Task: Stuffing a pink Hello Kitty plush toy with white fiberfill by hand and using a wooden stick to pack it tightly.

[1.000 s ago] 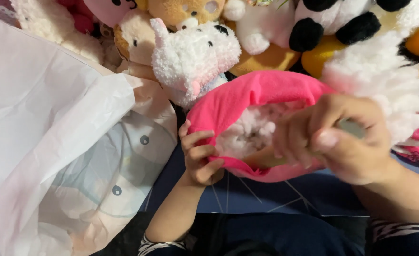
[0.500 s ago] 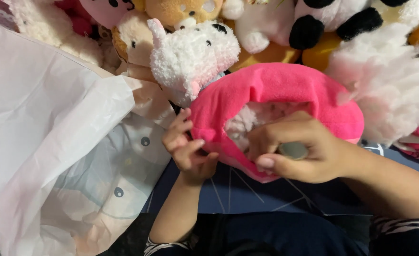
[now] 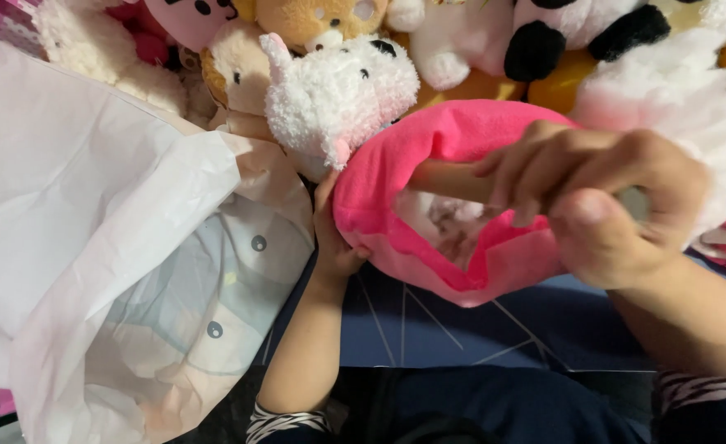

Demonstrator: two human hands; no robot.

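1. A pink plush shell lay with its opening facing the camera, just in front of a white plush cow.
2. The left hand pinched the shell's left rim, fingers clenched on the fabric.
3. The right hand, nearer the opening, gripped a wooden stick, its long axis running sideways into the shell's white stuffing.
4. A white plastic bag lay left of the shell.

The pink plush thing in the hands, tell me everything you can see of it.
The pink plush shell looks like soft fleece, limp and unfinished, with an opening facing the camera that shows white stuffing. The left hand grips its left edge; the right hand pushes a wooden stick into the opening. It lies against stuffed toys.
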